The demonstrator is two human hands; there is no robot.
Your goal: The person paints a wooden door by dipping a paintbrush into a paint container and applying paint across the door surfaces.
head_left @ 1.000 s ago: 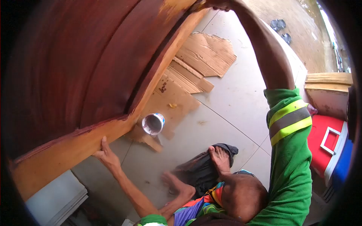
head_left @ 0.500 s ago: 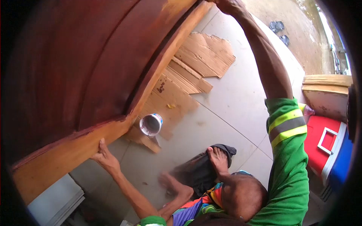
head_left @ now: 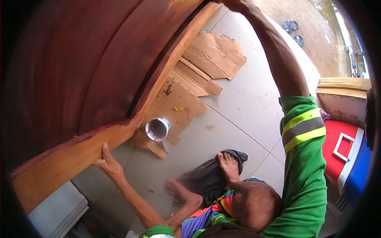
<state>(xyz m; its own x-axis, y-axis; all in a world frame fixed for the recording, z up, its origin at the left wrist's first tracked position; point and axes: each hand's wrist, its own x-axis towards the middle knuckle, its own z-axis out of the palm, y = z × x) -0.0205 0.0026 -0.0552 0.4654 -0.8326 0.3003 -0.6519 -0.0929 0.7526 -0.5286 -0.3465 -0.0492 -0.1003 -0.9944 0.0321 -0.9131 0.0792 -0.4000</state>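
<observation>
A dark red-brown wooden door (head_left: 91,67) with a paler, unpainted-looking edge fills the upper left. My left hand (head_left: 109,164) grips its lower edge, thumb lying on the pale wood and the other fingers mostly hidden. At the top border, my right hand (head_left: 237,4) is beside the far end of the door edge. It looks closed, but the frame cuts off its fingers and whatever they may hold. An opened can (head_left: 158,129) with residue inside stands between my hands, on flattened cardboard (head_left: 186,105) bearing dark red stains.
My bare foot (head_left: 229,166) rests on a dark cloth (head_left: 208,180) on the tiled floor (head_left: 246,107). A red, white and blue cooler (head_left: 341,146) stands at right, below a wooden frame piece (head_left: 344,84). Black slippers (head_left: 291,26) lie outside. White stacked panels (head_left: 59,208) are at lower left.
The whole view has shifted slightly up and left. My left hand keeps its place on the door edge, and my right hand stays by the far end.
</observation>
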